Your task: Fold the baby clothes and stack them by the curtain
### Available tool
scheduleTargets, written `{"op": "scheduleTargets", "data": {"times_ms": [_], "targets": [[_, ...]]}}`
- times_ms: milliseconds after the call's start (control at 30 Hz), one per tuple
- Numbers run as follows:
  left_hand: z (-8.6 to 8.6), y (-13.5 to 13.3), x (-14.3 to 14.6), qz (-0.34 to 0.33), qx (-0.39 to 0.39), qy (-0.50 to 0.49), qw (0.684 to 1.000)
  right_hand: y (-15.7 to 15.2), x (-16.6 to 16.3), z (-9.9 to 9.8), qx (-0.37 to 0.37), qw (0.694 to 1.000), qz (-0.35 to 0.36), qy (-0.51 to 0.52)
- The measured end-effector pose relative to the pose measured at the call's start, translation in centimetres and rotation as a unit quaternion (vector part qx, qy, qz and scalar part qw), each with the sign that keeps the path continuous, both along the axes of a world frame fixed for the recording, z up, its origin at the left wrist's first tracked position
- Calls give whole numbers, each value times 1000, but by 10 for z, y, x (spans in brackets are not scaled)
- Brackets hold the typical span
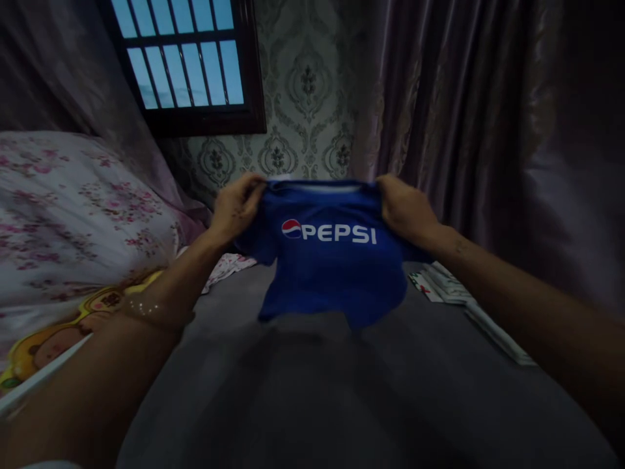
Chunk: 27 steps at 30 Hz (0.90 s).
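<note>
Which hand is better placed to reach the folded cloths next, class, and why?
Probably the right hand: the folded cloths lie on its side, near its forearm in view. The left hand is farther off; both grip the blue shirt.

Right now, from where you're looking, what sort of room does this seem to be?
Most likely a bedroom: there's a broad grey surface that looks like a bed, bulky flowered fabric at the left that could be bedding, and long draped curtains against a patterned wall.
</note>
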<state>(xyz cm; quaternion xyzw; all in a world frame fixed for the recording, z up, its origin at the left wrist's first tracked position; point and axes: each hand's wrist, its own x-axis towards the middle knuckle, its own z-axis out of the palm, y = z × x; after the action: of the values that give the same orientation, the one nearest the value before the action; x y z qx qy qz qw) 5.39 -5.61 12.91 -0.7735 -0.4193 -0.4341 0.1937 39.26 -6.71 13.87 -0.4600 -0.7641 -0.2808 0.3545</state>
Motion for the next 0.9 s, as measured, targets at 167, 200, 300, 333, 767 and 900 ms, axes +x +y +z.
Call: {"op": "scheduleTargets", "data": {"times_ms": [167, 200, 300, 333, 767, 900], "targets": [[6, 16, 9, -55, -96, -2, 994, 17, 3, 2, -17, 1000, 3, 12], [8, 19, 10, -57, -113, -9, 992, 21, 4, 2, -33, 999, 5, 11], [9, 29, 11, -49, -128, -57, 989, 32, 6, 0, -55, 998, 28, 21], [8, 31, 11, -40, -116, -84, 989, 35, 6, -1, -49, 997, 36, 37], [3, 33, 17, 38, -164, -156, 973, 36, -1, 2, -178, 969, 144, 98], [4, 31, 22, 11, -230, -228, 946, 35, -2, 2, -220, 948, 198, 119]]}}
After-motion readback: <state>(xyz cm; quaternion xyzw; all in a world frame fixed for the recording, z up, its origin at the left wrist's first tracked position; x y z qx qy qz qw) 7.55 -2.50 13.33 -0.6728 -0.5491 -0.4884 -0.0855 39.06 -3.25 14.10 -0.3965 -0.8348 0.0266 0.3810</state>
